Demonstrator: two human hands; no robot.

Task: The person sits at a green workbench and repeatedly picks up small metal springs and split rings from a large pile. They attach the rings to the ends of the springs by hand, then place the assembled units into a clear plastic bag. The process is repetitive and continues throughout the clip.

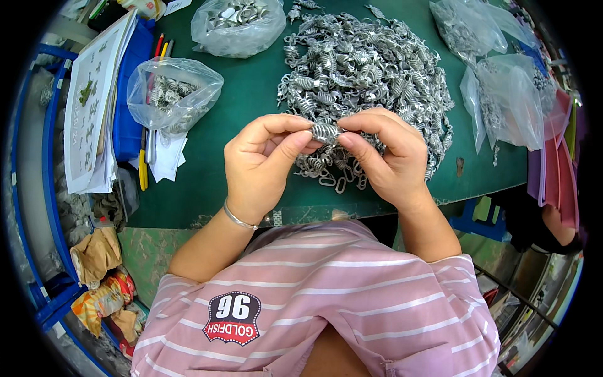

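Note:
Over the near side of a green table, a small ribbed grey metal piece is held level between my two hands. My left hand pinches its left end with thumb and forefinger. At its right end, my right hand grips it the same way. Just behind and beneath lies a large heap of similar ribbed metal pieces. Loose oval links show at the heap's near edge, between my hands. The fingertips hide both ends of the held piece.
Clear plastic bags of metal parts stand at the back, on the left and on the right. Papers lean against a blue bin beside pens. Pink and purple folders flank the right edge.

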